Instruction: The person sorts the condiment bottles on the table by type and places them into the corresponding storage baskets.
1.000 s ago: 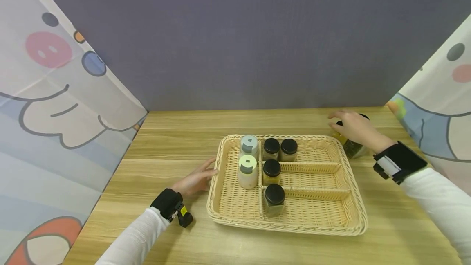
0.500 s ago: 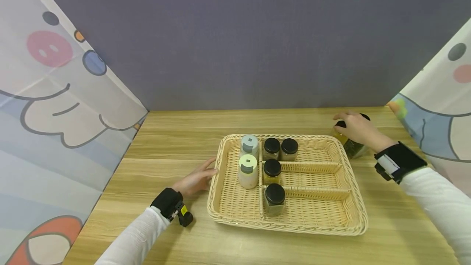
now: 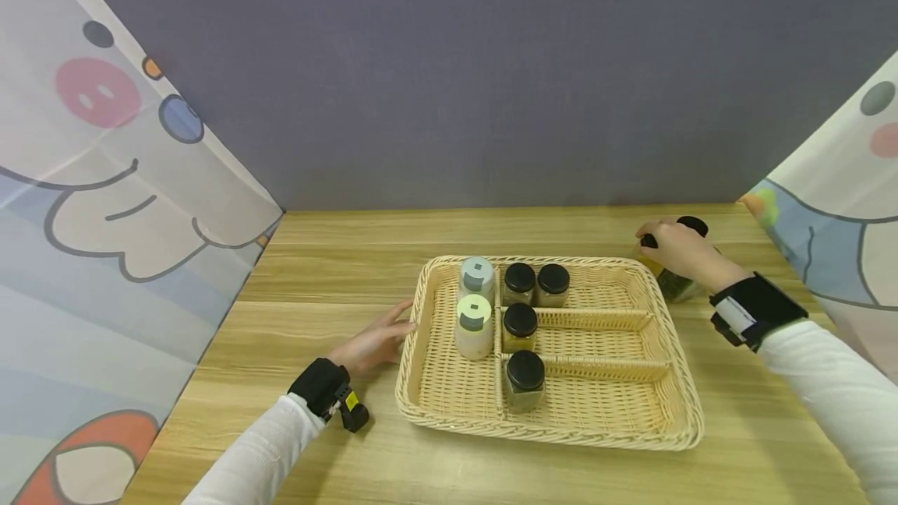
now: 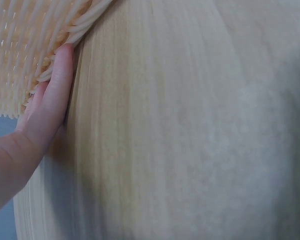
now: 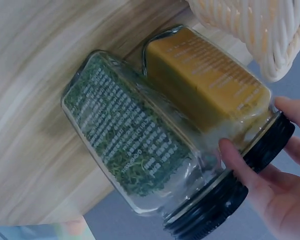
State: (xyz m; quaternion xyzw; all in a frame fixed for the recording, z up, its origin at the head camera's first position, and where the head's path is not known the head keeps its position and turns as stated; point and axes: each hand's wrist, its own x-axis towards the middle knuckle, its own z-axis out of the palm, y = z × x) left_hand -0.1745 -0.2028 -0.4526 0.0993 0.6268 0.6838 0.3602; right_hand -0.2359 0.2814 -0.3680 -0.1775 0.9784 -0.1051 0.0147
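My left hand [image 3: 372,347] lies against the left side of the divided wicker basket [image 3: 554,436]. In the left wrist view its fingers [image 4: 61,75] are straight along the outer wall, tips at the rim. Past the basket's back right corner, my right hand [image 3: 682,248] holds a glass spice jar of yellow powder [image 5: 205,75] by its black lid [image 5: 270,142], thumb on one side and fingers on the other. A second spice jar, of green dried herb [image 5: 130,130], stands right beside it, with its black lid [image 3: 692,224] behind the hand.
In the basket's left compartment are a blue-lidded bottle [image 3: 477,275] and a green-lidded bottle [image 3: 474,333]. Several black-lidded jars stand in the right-hand rows, including a front jar [image 3: 525,380]. A grey wall [image 3: 449,100] rises behind the wooden table [image 3: 337,256].
My right hand has shifted slightly right and down onto the yellow powder jar, and its fingers have closed around the lid. The left hand and basket have stayed in place.
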